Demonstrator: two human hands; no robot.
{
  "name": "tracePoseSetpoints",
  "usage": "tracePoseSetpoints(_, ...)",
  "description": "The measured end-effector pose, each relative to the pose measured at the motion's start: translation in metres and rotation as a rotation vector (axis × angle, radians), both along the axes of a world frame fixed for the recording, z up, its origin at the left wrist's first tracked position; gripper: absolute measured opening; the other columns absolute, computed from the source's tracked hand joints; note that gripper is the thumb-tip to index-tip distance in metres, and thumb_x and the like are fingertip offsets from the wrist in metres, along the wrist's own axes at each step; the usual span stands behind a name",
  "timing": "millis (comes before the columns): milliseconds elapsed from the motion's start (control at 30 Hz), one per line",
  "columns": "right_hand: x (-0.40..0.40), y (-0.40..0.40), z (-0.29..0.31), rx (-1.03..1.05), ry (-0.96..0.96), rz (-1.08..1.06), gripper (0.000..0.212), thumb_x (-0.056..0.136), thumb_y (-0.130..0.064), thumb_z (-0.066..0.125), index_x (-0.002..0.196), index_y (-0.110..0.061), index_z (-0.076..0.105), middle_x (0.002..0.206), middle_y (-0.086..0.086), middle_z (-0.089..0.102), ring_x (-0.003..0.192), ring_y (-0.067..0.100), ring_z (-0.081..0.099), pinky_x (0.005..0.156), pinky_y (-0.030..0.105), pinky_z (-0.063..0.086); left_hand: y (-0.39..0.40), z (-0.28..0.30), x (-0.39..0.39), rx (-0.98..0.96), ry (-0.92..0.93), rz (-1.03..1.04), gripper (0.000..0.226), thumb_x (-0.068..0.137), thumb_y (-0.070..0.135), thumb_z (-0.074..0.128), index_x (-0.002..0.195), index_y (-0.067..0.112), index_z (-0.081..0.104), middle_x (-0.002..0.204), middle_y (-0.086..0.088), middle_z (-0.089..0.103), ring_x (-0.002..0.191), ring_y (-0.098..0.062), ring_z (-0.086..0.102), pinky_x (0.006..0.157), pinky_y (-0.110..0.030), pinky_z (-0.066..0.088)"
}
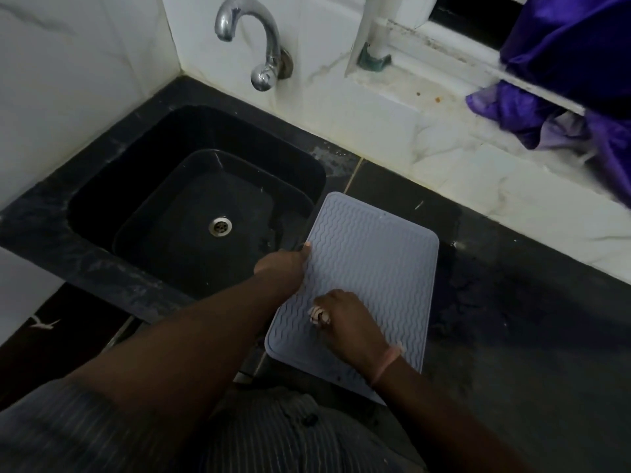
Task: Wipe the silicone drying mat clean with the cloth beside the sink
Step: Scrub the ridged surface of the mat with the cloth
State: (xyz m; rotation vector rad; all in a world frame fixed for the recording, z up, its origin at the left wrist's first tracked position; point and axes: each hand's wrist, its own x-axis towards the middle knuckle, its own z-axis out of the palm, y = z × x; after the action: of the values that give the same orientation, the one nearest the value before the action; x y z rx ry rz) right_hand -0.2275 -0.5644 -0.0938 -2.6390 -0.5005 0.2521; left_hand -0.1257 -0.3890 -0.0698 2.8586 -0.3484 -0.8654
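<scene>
worktop [512, 336] dark, carrying the mat | sink [102, 213] just beyond your left fingers | silicone drying mat [368, 261] flat under both hands | left hand [283, 264] fingers pinching its edge, pinning it | right hand [345, 319] fingers bunched tight on the cloth [317, 315], pressing it down to scrub

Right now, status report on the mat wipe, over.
Left hand pinning mat edge. Right hand pressing bunched cloth on mat. Nothing obstructing.

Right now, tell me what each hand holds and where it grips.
The left hand pinches the drying mat at its left edge, by the sink. The right hand clutches a bunched cloth, pressed onto the mat.
</scene>
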Motion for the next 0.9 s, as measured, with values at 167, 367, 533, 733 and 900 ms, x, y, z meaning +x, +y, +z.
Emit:
tracePoseSetpoints(167, 0.045, -0.004, 0.001, -0.001, -0.062, -0.177, 0.022, 0.082, -0.01, 0.065, 0.101, -0.019, 0.071, 0.099, 0.004, 0.066, 0.094, 0.022, 0.059, 0.087, 0.038, 0.048, 0.004, -0.004, 0.004, -0.031, 0.02, 0.005, 0.084, 0.1, 0.03, 0.057, 0.162, 0.031, 0.002, 0.137, -0.02, 0.055, 0.119, -0.036, 0.059, 0.094, -0.05, 0.053)
tracePoseSetpoints(367, 0.101, -0.002, 0.005, -0.075, -0.081, -0.358, 0.019, 0.081, -0.01, 0.071, 0.1, -0.015, 0.069, 0.098, 0.006, 0.064, 0.093, 0.024, 0.059, 0.085, 0.038, 0.051, 0.002, -0.006, 0.006, -0.018, 0.031, 0.003, 0.095, 0.094, 0.034, 0.068, 0.162, 0.031, 0.002, 0.135, -0.017, 0.056, 0.118, -0.035, 0.06, 0.089, -0.048, 0.053)
tracePoseSetpoints(533, 0.074, -0.003, -0.002, -0.089, -0.099, -0.259, 0.014, 0.083, -0.013, 0.069, 0.097, -0.017, 0.067, 0.095, 0.006, 0.062, 0.088, 0.022, 0.057, 0.079, 0.039, 0.05, 0.002, -0.008, 0.009, -0.036, 0.05, 0.017, 0.1, 0.089, 0.032, 0.075, 0.162, 0.033, 0.006, 0.141, -0.017, 0.053, 0.125, -0.036, 0.056, 0.095, -0.049, 0.052)
tracePoseSetpoints(733, 0.017, 0.005, -0.002, -0.002, -0.007, -0.133, 0.013, 0.081, -0.017, 0.066, 0.093, -0.017, 0.07, 0.093, 0.006, 0.064, 0.087, 0.023, 0.058, 0.077, 0.038, 0.048, -0.001, -0.013, 0.003, -0.038, 0.017, 0.034, 0.089, 0.096, 0.026, 0.062, 0.162, 0.03, 0.002, 0.142, -0.021, 0.051, 0.127, -0.038, 0.053, 0.098, -0.051, 0.048)
tracePoseSetpoints(900, -0.022, 0.014, 0.002, 0.016, 0.088, -0.085, 0.021, 0.075, -0.02, 0.054, 0.09, -0.017, 0.068, 0.09, 0.005, 0.062, 0.085, 0.023, 0.057, 0.078, 0.042, 0.048, -0.001, -0.003, -0.002, -0.034, 0.015, 0.039, 0.086, 0.098, 0.03, 0.061, 0.163, 0.03, 0.004, 0.144, -0.022, 0.047, 0.128, -0.037, 0.053, 0.1, -0.049, 0.047)
